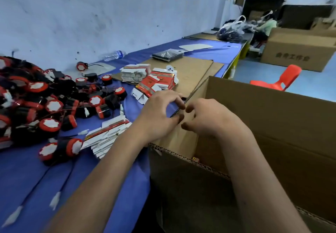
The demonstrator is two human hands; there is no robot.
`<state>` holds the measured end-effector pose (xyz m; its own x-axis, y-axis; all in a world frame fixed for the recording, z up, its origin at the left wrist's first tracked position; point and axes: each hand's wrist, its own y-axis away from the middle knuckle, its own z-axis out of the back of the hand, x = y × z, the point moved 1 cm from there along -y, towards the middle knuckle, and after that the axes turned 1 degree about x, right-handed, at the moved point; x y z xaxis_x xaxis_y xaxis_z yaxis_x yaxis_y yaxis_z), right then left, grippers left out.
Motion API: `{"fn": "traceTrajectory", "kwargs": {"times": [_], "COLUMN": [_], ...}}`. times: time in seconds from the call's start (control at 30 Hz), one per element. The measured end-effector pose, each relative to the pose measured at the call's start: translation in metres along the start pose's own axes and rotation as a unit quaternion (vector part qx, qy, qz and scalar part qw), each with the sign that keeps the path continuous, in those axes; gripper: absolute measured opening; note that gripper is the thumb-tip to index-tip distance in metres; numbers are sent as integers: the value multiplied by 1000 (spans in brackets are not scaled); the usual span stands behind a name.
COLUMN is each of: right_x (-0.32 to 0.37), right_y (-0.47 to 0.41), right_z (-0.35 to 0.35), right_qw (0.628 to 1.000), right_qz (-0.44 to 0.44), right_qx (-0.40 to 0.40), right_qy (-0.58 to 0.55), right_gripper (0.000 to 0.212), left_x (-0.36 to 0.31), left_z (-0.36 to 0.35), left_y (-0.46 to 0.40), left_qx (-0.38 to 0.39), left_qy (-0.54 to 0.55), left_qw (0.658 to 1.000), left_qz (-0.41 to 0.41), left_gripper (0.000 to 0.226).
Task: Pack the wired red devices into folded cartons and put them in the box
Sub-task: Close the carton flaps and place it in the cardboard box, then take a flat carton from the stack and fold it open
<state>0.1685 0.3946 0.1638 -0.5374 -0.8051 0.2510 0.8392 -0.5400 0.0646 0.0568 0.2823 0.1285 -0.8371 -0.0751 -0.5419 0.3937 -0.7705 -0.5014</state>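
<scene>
Both forearms are bare right up to the frame's lower edge, with no sleeve cuffs showing. The left hand (160, 116) and right hand (205, 118) wear no gloves, rings or watch.

Dim bluish light, soft wide-angle blur
</scene>
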Motion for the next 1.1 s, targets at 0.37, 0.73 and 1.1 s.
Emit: {"fn": "traceTrajectory", "kwargs": {"times": [0.37,0.73,1.1], "right_x": [184,200,287], "right_y": [-47,-59,3], "right_z": [-100,-139,-111], "right_qw": [965,951,767], "right_qz": [258,283,354], "right_qx": [24,-115,-211], "right_qy": [45,57,-491], "right_gripper": [16,12,5], "left_x": [122,149,118], "left_z": [92,99,166], "left_y": [120,141,217], "left_qx": [103,-101,-403], "left_qy": [-233,-148,414], "left_qw": [894,943,771], "left_qz": [370,281,267], "left_gripper": [46,42,80]}}
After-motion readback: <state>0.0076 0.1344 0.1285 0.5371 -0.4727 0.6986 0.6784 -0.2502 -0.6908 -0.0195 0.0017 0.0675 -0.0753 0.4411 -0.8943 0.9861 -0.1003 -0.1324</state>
